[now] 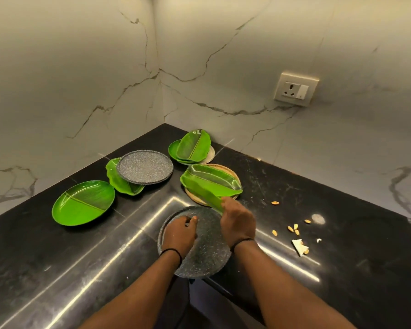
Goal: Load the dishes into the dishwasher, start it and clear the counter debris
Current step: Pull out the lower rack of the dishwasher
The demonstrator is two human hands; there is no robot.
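Note:
A grey speckled plate (204,255) lies at the counter's front edge, and my left hand (179,233) rests on it with curled fingers, thumb on the plate's surface. My right hand (237,222) grips the near edge of a green leaf-shaped plate (209,184), tilted over a tan round plate (233,173). Another grey speckled plate (144,166) sits on a green leaf plate (119,180) further back. A round green plate (83,203) lies at the left. A stack of green plates (192,146) stands near the wall corner.
Nut shells and crumbs (294,230) and a white scrap (299,246) lie scattered on the black counter (57,269) to the right. A white smudge (318,218) marks the counter. A wall socket (296,89) is on the marble backsplash. The counter edge drops off near my arms.

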